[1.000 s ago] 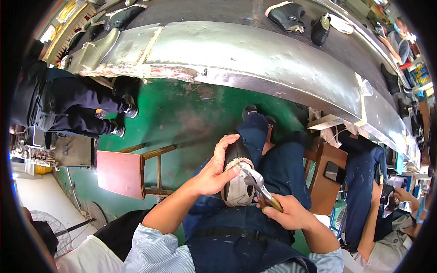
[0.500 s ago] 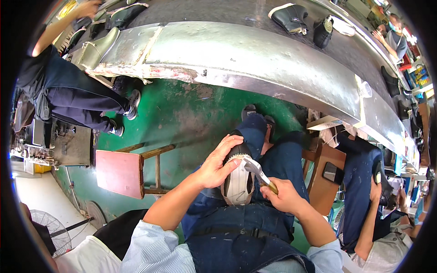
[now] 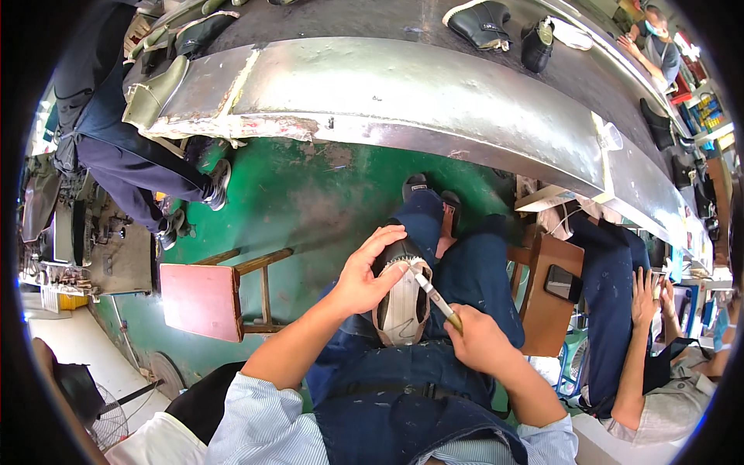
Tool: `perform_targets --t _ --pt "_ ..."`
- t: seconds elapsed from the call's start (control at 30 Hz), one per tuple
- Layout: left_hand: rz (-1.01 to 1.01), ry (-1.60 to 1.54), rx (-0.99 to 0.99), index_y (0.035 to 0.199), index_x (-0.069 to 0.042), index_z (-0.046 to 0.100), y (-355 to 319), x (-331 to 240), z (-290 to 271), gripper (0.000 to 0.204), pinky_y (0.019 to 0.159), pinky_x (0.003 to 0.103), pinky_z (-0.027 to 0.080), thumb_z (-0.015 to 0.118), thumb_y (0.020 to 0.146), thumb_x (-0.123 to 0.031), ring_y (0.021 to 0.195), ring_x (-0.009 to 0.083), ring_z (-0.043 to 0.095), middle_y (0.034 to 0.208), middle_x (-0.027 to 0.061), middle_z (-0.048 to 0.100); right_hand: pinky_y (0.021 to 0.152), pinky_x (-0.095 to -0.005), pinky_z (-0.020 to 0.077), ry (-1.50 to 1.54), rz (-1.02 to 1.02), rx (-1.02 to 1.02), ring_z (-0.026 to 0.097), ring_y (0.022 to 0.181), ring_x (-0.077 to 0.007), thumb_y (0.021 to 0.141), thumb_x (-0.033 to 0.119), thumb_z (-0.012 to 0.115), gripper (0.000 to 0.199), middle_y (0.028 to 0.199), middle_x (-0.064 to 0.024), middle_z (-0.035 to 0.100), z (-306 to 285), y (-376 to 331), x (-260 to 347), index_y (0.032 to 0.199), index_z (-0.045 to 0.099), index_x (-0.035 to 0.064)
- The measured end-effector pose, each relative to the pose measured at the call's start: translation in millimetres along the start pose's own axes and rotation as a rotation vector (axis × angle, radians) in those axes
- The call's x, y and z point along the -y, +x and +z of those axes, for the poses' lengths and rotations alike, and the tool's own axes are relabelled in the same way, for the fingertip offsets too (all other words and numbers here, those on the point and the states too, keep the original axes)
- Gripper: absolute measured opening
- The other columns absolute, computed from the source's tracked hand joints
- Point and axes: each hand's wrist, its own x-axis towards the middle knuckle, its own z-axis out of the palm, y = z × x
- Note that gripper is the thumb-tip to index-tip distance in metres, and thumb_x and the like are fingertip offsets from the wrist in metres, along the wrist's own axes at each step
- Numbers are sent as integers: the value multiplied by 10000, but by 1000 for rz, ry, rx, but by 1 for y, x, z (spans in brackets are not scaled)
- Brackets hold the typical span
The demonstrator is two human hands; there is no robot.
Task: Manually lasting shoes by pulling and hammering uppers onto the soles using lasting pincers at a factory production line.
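Note:
A dark shoe upper with a pale sole side turned up [image 3: 403, 310] rests on my lap, its toe end pointing away from me. Along the toe runs a jagged light edge. My left hand [image 3: 366, 275] wraps the toe from the left, with the thumb pressed on that edge. In my right hand [image 3: 482, 337] is a hammer [image 3: 432, 293] with a metal neck and a yellowish handle. Its head lies at the toe edge beside my left thumb; the exact shape of the head is hard to make out.
Ahead stretches a long metal-edged bench [image 3: 434, 93] carrying dark boots [image 3: 478, 25] and an olive boot piece [image 3: 155, 93]. A pink-topped stool [image 3: 201, 302] stands left. A phone [image 3: 563, 284] lies on a brown stool [image 3: 549, 325] at right. People are on both sides; a fan [image 3: 112, 418] is lower left.
The hammer has turned in my right hand, its head shifting slightly left along the toe edge. My left hand keeps its hold. The person at left has drawn their arm out of view.

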Motion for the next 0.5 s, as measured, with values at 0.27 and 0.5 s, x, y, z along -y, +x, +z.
perform_targets --t 0.27,0.5 --pt "-15 -12 32 1333 -5 514 7 4 -5 511 1116 345 323 672 849 -46 1338 260 438 1395 163 488 758 -412 507 388 44 -60 639 839 -357 968 205 516 259 928 -170 628 -19 3 20 1114 560 -4" --pt "-36 0 141 1409 -37 442 6 6 -16 599 1125 342 313 670 856 -49 1388 237 368 1492 146 382 758 -464 495 151 -104 -207 619 838 -450 970 260 529 314 879 -244 631 -7 27 23 1093 555 -27"
